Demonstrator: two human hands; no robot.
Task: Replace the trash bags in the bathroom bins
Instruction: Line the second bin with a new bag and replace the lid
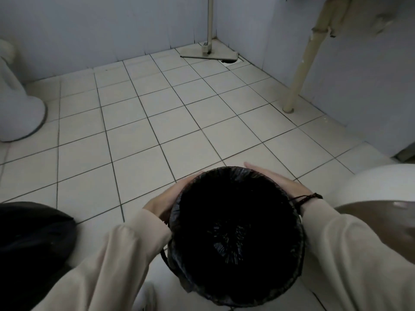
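One round bin (301, 243), crinkly black bag (226, 250).

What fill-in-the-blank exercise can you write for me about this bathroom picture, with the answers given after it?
1. The trash bag that lines the bin is ____ in colour.
2. The bracelet is on the person's ____ wrist.
3. The floor is covered with pale square ____.
4. Counting the left hand and the right hand, ____ hands are pressed against the bin.

Missing words: black; right; tiles; two.
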